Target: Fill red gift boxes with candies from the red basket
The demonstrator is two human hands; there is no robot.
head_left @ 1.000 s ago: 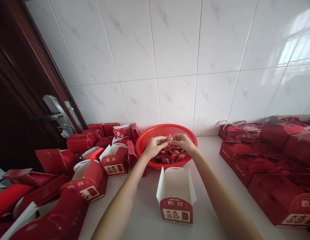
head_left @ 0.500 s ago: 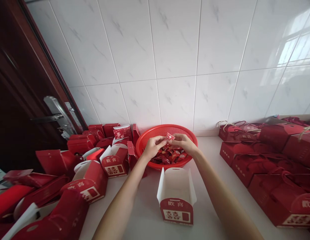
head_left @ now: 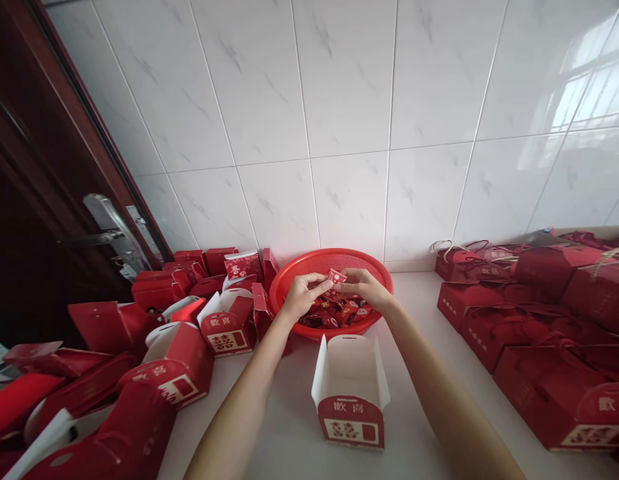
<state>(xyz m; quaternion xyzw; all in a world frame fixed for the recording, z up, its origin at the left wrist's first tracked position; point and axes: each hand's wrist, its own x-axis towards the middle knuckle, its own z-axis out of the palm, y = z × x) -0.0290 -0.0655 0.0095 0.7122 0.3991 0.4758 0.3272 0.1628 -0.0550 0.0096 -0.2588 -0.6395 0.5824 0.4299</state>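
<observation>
Above a red plastic basket (head_left: 284,313), my left hand (head_left: 305,295) and my right hand (head_left: 365,288) meet. Both are closed with their fingertips on a small red wrapped candy (head_left: 336,276) that has pale markings. Below them, more wrapped candies (head_left: 346,312) in red and dark wrappers lie in the basket. Between my forearms an open red gift box (head_left: 350,403) stands on the white counter, its flaps up and its pale inside showing.
Several open red boxes (head_left: 228,327) crowd the left side, by a dark door with a metal handle (head_left: 106,233). Closed red boxes with cord handles (head_left: 554,387) stand in rows at the right. A white tiled wall (head_left: 349,193) rises behind the basket.
Both hands have stayed over the basket with the candy between them; the candy is turned slightly and shows more of its face. The whole view has shifted a little.
</observation>
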